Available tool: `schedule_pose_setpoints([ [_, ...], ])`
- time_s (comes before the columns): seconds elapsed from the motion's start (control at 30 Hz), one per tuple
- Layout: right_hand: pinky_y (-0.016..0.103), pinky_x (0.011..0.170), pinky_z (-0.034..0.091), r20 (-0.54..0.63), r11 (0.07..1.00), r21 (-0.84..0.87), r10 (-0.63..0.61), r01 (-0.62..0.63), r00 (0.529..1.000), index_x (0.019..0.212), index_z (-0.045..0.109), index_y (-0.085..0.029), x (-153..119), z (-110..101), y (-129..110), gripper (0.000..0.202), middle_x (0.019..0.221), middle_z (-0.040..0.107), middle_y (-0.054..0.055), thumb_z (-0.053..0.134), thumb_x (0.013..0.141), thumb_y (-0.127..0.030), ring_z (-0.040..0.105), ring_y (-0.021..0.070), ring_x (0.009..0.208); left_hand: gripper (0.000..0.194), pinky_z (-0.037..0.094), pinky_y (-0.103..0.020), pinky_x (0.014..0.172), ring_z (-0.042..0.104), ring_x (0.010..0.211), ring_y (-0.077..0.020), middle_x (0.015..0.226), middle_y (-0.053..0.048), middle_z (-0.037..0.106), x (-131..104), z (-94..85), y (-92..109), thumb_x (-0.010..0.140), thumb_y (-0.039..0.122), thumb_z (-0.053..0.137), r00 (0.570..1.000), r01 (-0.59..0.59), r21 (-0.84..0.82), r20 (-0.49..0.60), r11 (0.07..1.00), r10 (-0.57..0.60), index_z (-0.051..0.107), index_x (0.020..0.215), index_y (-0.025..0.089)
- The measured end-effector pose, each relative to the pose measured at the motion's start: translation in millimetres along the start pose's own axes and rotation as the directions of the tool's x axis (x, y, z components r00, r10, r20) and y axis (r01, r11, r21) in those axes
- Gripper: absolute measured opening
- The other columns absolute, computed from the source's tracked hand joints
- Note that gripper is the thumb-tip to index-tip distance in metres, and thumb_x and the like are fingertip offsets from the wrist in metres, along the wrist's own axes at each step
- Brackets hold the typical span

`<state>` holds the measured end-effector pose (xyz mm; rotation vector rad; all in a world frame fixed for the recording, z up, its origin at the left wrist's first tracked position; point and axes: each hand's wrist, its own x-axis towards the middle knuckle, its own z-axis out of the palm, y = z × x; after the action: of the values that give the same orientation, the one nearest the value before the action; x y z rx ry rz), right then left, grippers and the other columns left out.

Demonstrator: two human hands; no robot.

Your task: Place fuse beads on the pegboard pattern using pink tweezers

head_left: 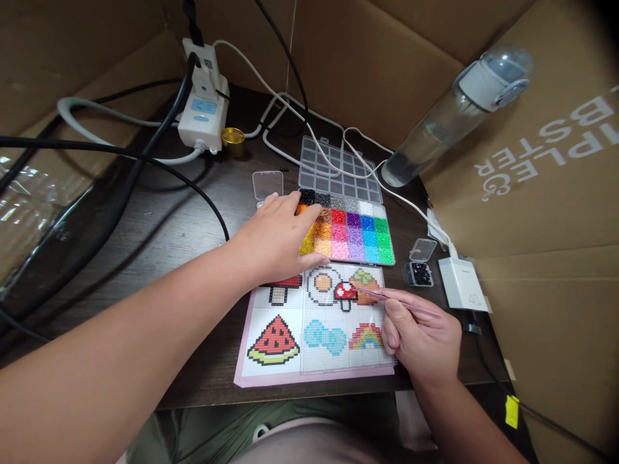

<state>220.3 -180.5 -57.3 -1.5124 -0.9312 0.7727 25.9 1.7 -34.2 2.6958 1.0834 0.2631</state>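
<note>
My right hand [420, 332] grips pink tweezers [406, 303], their tip at the red-and-white mushroom of small beads [345, 293] on a clear pegboard [319, 364]. Beneath the pegboard lies a pattern sheet [251, 309] with a watermelon slice, an egg, a bow and a rainbow. My left hand [283, 225] lies palm down with fingers apart over the left part of a compartment box [393, 248] of coloured beads, covering some compartments. Just behind that hand shows the raised lid of a small clear case [267, 185]; the rest of it is mostly hidden.
The box's clear lid [338, 167] lies folded back, cables across it. A tilted-looking water bottle [435, 135], white charger [463, 283] and small case of dark beads [420, 274] stand right. A power strip [203, 116] and gold cup [233, 142] are back left. Cardboard walls [367, 71] enclose the desk.
</note>
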Motion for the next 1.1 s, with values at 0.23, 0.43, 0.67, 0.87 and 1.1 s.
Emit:
schedule_pose_setpoints([
  [0.23, 0.022, 0.028, 0.040, 0.019, 1.000, 0.015, 0.000, 0.000, 1.000, 0.093, 0.079, -0.017, 0.0, 0.0, -0.2, 0.013, 0.039, 0.053, -0.005, 0.071, 0.088, -0.026, 0.044, 0.0090, 0.030, 0.080, 0.034, -0.052, 0.112, 0.048, 0.129, -0.0402, 0.140, -0.019, 0.050, -0.3, -0.6, -0.4, 0.079, 0.065, 0.066, 1.000, 0.006, -0.001, -0.001, 1.000, -0.006, 0.049, 0.141, 0.017],
  [0.43, 0.023, 0.029, 0.041, 0.047, 1.000, -0.010, -0.003, 0.003, 0.999, 0.092, 0.079, -0.017, -0.3, -0.8, -0.8, 0.013, 0.047, 0.064, -0.001, 0.070, 0.089, -0.026, 0.045, 0.0087, 0.030, 0.084, 0.028, -0.053, 0.116, 0.044, 0.135, -0.0416, 0.144, -0.022, 0.046, -0.2, 0.1, -0.3, 0.080, 0.065, 0.066, 1.000, -0.003, 0.003, 0.002, 1.000, 0.003, 0.047, 0.144, 0.014],
  [0.67, 0.023, 0.029, 0.040, 0.060, 0.999, -0.028, -0.014, 0.016, 0.998, 0.092, 0.079, -0.016, 0.7, -0.5, -1.0, 0.015, 0.045, 0.061, -0.001, 0.069, 0.089, -0.027, 0.045, 0.0090, 0.030, 0.082, 0.030, -0.053, 0.115, 0.046, 0.132, -0.0410, 0.143, -0.021, 0.048, -0.7, 1.4, -0.6, 0.080, 0.066, 0.065, 1.000, -0.005, 0.013, -0.006, 1.000, 0.006, 0.048, 0.142, 0.015],
  [0.87, 0.021, 0.030, 0.041, 0.069, 1.000, -0.001, -0.016, 0.016, 0.997, 0.094, 0.080, -0.019, 0.7, -1.4, 0.2, 0.013, 0.047, 0.062, -0.002, 0.069, 0.090, -0.024, 0.047, 0.0081, 0.031, 0.082, 0.032, -0.052, 0.113, 0.048, 0.129, -0.0414, 0.140, -0.023, 0.049, 0.0, -0.3, 0.3, 0.080, 0.065, 0.065, 1.000, -0.013, 0.026, -0.006, 1.000, 0.013, 0.049, 0.142, 0.013],
  [1.1, 0.020, 0.030, 0.040, 0.067, 1.000, 0.020, -0.009, 0.007, 0.998, 0.093, 0.080, -0.018, 1.2, -0.7, -0.4, 0.012, 0.045, 0.060, -0.003, 0.070, 0.089, -0.023, 0.046, 0.0079, 0.031, 0.080, 0.033, -0.053, 0.111, 0.047, 0.128, -0.0419, 0.140, -0.022, 0.049, -0.5, -0.5, 0.3, 0.081, 0.064, 0.065, 1.000, -0.009, 0.000, -0.003, 1.000, 0.009, 0.049, 0.142, 0.014],
])
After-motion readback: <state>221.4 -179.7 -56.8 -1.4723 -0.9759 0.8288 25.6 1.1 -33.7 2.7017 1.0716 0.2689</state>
